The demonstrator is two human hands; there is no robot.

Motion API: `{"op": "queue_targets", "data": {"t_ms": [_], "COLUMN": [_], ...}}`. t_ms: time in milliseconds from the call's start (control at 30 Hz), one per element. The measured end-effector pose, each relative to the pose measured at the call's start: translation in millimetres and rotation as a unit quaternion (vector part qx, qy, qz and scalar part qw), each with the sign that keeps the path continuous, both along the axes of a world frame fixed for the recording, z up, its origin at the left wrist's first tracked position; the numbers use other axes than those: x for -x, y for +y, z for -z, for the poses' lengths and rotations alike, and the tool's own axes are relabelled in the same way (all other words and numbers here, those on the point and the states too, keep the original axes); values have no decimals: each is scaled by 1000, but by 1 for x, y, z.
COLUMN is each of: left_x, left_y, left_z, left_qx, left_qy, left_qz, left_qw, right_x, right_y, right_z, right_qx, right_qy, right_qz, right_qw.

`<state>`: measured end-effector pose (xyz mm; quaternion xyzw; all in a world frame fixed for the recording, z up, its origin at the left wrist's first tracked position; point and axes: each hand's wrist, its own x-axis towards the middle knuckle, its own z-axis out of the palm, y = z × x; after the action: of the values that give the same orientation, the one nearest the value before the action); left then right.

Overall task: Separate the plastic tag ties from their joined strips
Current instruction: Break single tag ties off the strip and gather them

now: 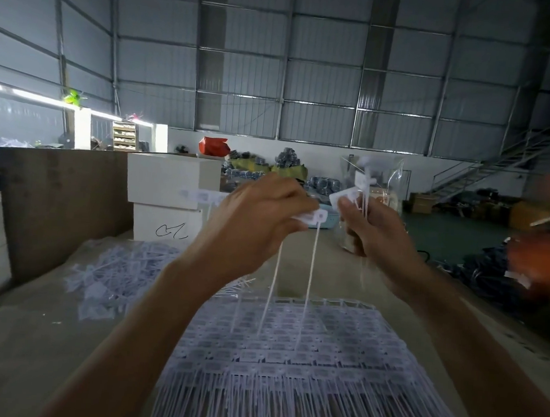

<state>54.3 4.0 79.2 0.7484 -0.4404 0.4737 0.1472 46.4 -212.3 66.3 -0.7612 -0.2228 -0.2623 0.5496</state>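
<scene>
Pulling tag ties apart mid-air: my left hand (260,213) grip pinches one tag tie (313,217), right hand (368,226) grips several, small loose pile (116,275) done, big joined strips (289,356) stack on tabletop (30,337) left.

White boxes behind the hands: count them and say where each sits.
2. The upper box sits stacked on the lower box, which bears a scribble, both left of the left hand. Others may be hidden.
</scene>
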Motion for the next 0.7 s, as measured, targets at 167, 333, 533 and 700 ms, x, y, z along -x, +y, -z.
{"op": "queue_targets", "data": {"t_ms": [167, 333, 533, 700], "left_x": [1, 8, 9, 6], "left_y": [-6, -4, -12, -4], "left_z": [3, 0, 5, 2], "left_qx": [36, 95, 59, 79], "left_qy": [-19, -22, -5, -25], "left_qz": [15, 30, 39, -14], "left_qw": [999, 995, 997, 996], "right_x": [17, 20, 21, 23], "right_y": [13, 18, 19, 9], "right_z": [-8, -10, -9, -15], "right_qx": [-51, -19, 16, -68], "right_qy": [40, 18, 30, 46], "right_qz": [-105, -60, -60, -60], "right_qw": [992, 998, 998, 995]}}
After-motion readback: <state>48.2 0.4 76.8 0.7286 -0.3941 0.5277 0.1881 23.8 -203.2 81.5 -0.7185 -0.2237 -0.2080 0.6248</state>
